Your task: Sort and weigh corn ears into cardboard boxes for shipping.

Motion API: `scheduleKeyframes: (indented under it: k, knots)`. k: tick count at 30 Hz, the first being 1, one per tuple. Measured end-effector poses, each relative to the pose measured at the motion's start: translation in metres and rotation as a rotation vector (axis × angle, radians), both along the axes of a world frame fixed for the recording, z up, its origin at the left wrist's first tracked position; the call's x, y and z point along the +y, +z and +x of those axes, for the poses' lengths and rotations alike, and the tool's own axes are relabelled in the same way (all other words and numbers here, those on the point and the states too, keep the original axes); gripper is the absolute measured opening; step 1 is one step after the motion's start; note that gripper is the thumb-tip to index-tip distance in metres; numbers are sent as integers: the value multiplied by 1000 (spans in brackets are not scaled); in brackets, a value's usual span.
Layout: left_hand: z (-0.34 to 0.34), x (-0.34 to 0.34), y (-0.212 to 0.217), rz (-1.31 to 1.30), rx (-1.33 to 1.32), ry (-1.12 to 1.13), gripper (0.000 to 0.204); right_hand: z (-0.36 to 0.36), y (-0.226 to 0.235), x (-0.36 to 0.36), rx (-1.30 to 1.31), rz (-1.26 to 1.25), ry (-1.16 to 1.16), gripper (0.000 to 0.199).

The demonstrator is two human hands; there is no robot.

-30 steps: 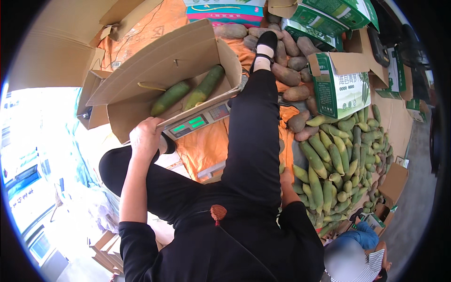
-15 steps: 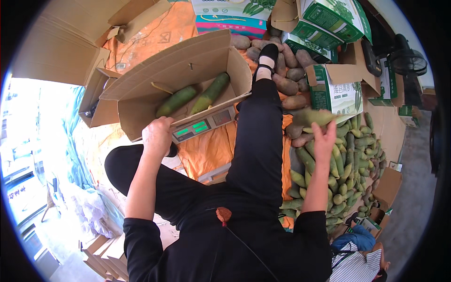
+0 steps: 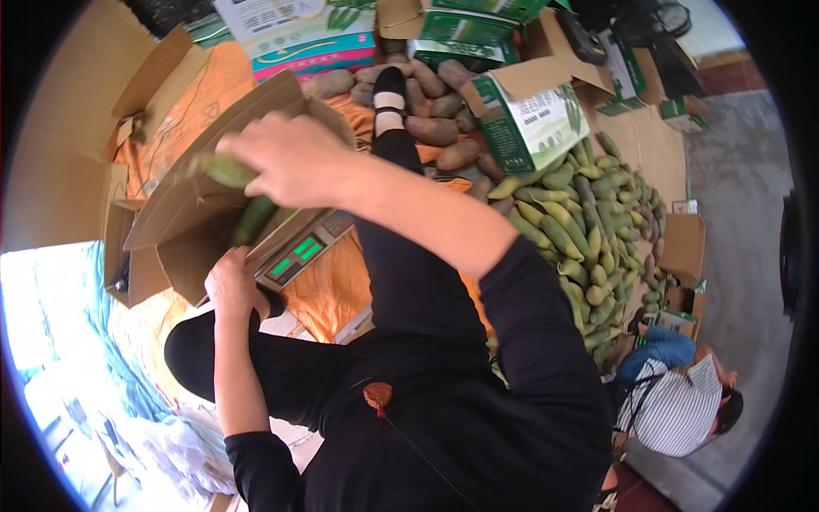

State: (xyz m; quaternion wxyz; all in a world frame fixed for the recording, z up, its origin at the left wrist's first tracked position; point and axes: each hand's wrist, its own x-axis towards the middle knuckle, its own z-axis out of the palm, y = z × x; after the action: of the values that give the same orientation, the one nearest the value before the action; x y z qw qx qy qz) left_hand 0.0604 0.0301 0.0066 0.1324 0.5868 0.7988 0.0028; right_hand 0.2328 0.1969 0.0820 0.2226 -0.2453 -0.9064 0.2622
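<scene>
An orange tarp (image 3: 341, 294) is covering the floor of a crowded produce stall, where a person in black is sitting with one leg stretched out toward a row of brown tubers (image 3: 435, 128). The right hand (image 3: 294, 162) is reaching across the body, its fingers closing around a green cucumber (image 3: 223, 169) and holding it over the open cardboard box (image 3: 183, 226), where another cucumber (image 3: 253, 220) is lying inside, partly hidden by the hand. The box is sitting on a digital scale (image 3: 300, 253) whose green display is glowing at the front edge. The left hand (image 3: 232, 286) is resting against the box's near flap just beside the scale, its fingers curled on the cardboard. The outstretched right forearm is blocking much of the box's interior from view. To the right, a large heap of green cucumbers (image 3: 580, 230) is spreading across the floor, with a green-and-white carton (image 3: 533, 119) standing at its upper end. More printed cartons (image 3: 299, 34) are stacking up along the far side, and another person in a striped shirt (image 3: 674, 410) is crouching at lower right.
</scene>
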Motion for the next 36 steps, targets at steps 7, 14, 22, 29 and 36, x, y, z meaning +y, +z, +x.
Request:
scheduleKeyframes:
  k: [7, 14, 22, 29, 36]
  knots:
    - [9, 5, 3, 15, -23, -23, 18, -34, -67, -13, -534, -86, 85, 30]
    - [5, -3, 5, 22, -11, 2, 16, 75, -24, 8, 260, -579, -196, 29]
    - [8, 2, 5, 54, -19, -36, 15, 294, -208, 23, 28, -494, -1003, 24]
    - [8, 3, 2, 72, -63, 5, 12, 398, -365, -18, -110, -749, -1394, 33]
    - [13, 10, -3, 86, -102, 2, 12, 430, -406, -5, 65, -869, -1812, 60]
